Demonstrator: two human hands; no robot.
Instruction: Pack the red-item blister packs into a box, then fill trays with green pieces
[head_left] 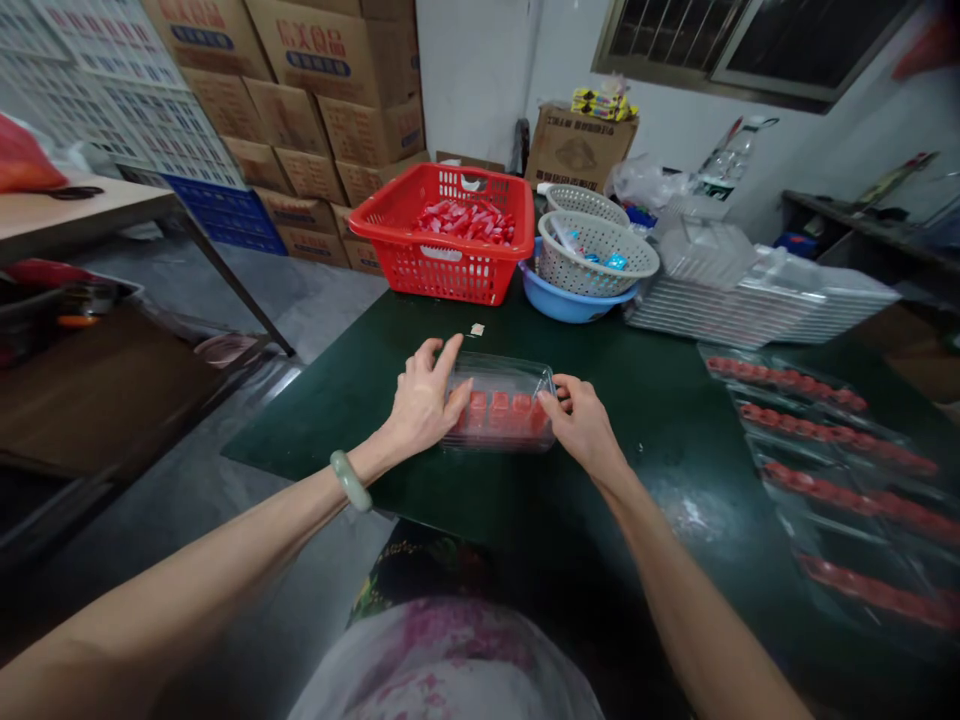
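Observation:
A clear plastic box (pixel 501 372) lies on the dark green table in front of me, with a row of red pieces (pixel 500 402) along its near half. My left hand (pixel 426 398), with a pale green bangle on the wrist, grips the box's left end, thumb over the edge and fingers toward the back corner. At the right end, my right hand (pixel 581 418) pinches the rim between thumb and curled fingers. The box's near edge is blurred. Just behind it sits a small pale scrap (pixel 477 329).
A red basket (pixel 450 255) of pink-wrapped pieces stands at the back, beside grey colanders (pixel 592 262) and a blue basin (pixel 574 305). Stacked clear trays (pixel 712 300) fill the back right. Filled trays (pixel 832 435) line the right side. Cardboard boxes (pixel 300 130) stand beyond.

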